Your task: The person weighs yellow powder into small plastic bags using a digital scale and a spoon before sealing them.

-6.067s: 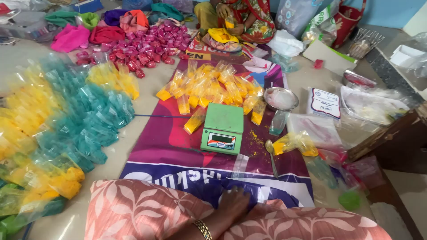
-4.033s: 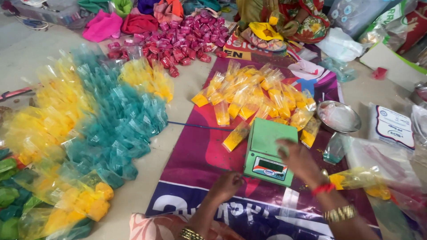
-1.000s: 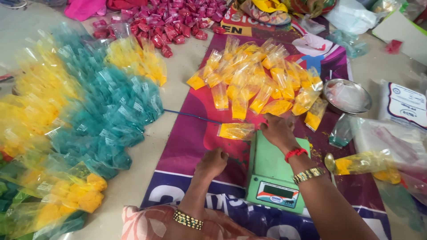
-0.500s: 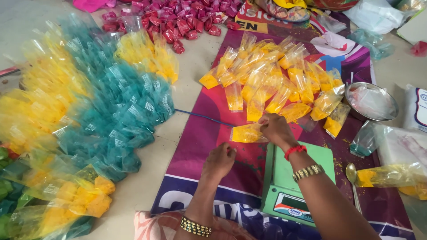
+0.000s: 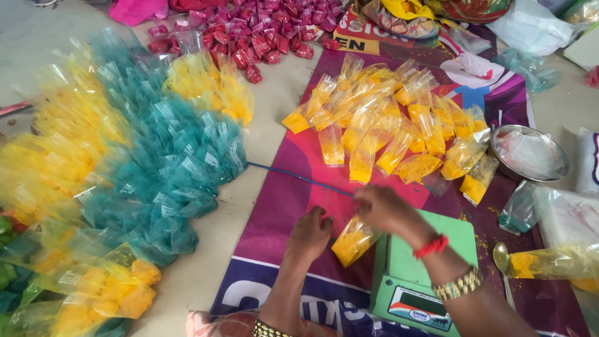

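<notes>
Head view: packet top (image 5: 353,242) behind right hand (image 5: 388,210)

Floor packing workplace (colour-powder packets (image 5: 380,131))

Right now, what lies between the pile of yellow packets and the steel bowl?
Nothing separate: in the head view the yellow packets run right up to the steel bowl, with only banner showing underneath.

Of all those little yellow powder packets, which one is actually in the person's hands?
The yellow packet lying beside the green scale, between the left hand and right hand; the other yellow packets lie untouched farther up the mat.
</notes>
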